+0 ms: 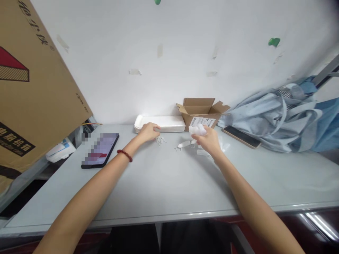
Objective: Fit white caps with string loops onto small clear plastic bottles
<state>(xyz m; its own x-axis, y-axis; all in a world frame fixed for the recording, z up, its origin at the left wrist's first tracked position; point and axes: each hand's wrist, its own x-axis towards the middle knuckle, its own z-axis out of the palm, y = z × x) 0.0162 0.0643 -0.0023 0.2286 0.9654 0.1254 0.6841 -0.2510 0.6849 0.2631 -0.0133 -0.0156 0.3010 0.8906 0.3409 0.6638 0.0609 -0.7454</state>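
1. Your right hand is closed around a crumpled white bundle, fingers wrapped over it, and holds it just above the table.
2. Your left hand, a red bead bracelet at its wrist, curves downward with its fingers at the front of a stack of white trays. You can't tell from this view whether it pinches anything.
3. Small white pieces lie just in front of your left fingers. A longer white piece lies between your hands.
4. Just behind your right hand stands an open cardboard box, flaps up; its contents are hidden.
5. Beyond your right hand lie a dark phone and a blue cloth bag. Beyond your left hand lie a blurred tablet and a large cardboard carton.
6. As things lie, the loose white pieces are out on the table, and the tray stack stands together.
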